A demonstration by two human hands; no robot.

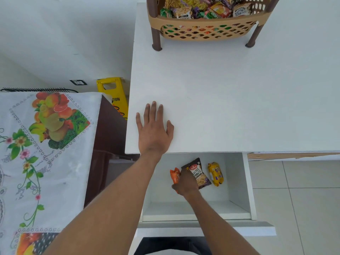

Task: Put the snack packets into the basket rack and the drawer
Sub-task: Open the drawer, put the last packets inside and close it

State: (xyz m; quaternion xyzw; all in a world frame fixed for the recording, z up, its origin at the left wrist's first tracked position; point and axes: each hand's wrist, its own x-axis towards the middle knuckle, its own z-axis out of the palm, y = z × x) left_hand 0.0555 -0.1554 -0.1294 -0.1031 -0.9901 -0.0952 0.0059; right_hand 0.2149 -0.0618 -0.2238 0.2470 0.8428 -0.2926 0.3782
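Observation:
My left hand (153, 128) lies flat, fingers straight, on the white table top (230, 92) near its front left corner. Below the table edge, the white drawer (247, 183) is pulled out. Inside it my right hand (184, 184) grips an orange snack packet (174, 176). Beside that hand lie a salted peanuts packet (198, 172), partly under my fingers, and a yellow packet (215, 174) to its right. At the back of the table stands the tan basket rack (207, 27) on brown legs, filled with several snack packets (202, 8).
A low cabinet with a fruit-print cloth (46, 144) stands to the left of the table. A yellow caution sign (114, 94) leans against the wall behind it. Tiled floor (294, 199) lies to the right of the drawer.

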